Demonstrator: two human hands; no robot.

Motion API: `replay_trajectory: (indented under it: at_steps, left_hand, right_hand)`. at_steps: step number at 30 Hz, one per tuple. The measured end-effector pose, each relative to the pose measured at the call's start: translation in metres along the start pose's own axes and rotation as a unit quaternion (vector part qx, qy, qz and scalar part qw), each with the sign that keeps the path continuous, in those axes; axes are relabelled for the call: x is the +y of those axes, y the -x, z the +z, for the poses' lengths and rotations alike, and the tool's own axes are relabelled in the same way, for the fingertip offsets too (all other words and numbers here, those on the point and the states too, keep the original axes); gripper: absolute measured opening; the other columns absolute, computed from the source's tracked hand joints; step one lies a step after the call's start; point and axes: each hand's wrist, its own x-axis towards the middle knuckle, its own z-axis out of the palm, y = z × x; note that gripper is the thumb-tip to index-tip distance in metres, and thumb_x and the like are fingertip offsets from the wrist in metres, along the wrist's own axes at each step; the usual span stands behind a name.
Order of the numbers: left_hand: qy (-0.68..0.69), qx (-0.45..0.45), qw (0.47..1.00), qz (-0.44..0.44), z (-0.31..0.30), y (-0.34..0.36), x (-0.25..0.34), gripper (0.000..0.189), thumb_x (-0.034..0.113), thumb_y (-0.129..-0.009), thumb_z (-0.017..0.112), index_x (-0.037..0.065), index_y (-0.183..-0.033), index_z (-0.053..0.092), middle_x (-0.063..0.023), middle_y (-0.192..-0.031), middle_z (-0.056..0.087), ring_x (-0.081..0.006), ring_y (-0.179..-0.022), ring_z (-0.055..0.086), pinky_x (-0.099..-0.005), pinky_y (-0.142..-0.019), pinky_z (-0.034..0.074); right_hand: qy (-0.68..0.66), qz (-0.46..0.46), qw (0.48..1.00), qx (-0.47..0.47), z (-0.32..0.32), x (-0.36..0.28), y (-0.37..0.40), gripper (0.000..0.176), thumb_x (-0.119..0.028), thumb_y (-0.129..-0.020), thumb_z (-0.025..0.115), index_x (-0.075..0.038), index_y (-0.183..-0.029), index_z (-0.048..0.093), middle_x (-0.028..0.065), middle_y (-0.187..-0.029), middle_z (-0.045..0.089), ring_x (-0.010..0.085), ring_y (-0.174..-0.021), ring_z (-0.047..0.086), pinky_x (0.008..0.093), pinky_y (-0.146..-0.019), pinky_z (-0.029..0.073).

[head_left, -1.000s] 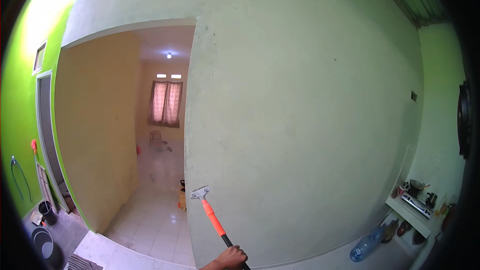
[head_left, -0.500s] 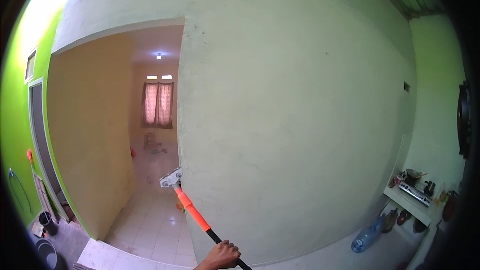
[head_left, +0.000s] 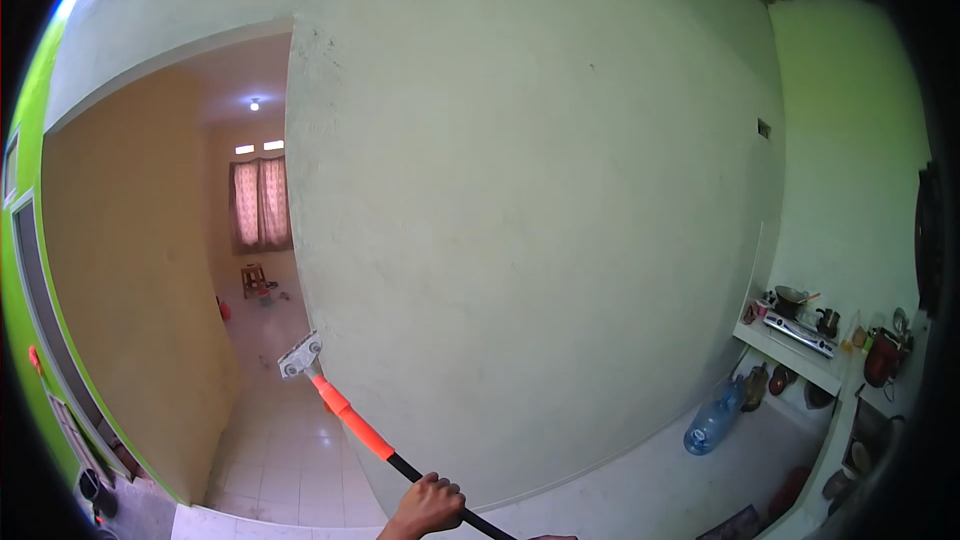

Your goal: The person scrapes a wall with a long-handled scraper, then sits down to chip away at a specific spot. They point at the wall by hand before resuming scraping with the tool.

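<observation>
Pale wall [head_left: 520, 240], left edge: scraper [head_left: 355, 422] is held there, tightly wrapped by left hand [head_left: 430, 502] (right hand [head_left: 553, 538] mostly cropped, grip unclear). Edge could be chipped if scraper is twisted.

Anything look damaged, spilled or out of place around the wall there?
The pale wall looks marred: dark marks cluster beside the doorway's upper right corner, while most of the surface is plain. I can't tell whether they are chips or dirt. No spill is evident.
</observation>
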Motion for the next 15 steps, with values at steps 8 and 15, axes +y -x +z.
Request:
replay_trajectory:
  at_steps: [8,15]
  left_hand:
    - [0.034,0.004,0.999,0.024,-0.003,0.006,0.000,0.011,0.015,-0.064,0.065,0.009,-0.056,0.061,-0.0060,-0.061,0.062,-0.0242,-0.062,0.067,-0.0334,-0.070,0.051]
    - [0.020,0.013,0.999,0.037,0.001,0.004,0.002,0.013,0.016,-0.065,0.065,0.010,-0.056,0.059,-0.0049,-0.061,0.062,-0.0230,-0.063,0.066,-0.0329,-0.068,0.050]
  right_hand:
    - [0.008,0.102,0.995,-0.016,0.002,-0.007,0.008,0.049,-0.028,-0.094,0.078,-0.006,-0.132,0.056,0.0037,-0.098,0.058,0.0108,-0.087,0.058,0.0272,-0.077,0.050]
    - [0.016,-0.001,0.997,-0.074,-0.019,0.062,-0.028,0.041,-0.016,-0.088,0.083,-0.001,-0.124,0.067,-0.0003,-0.072,0.062,0.0065,-0.053,0.049,0.0248,-0.047,0.039]
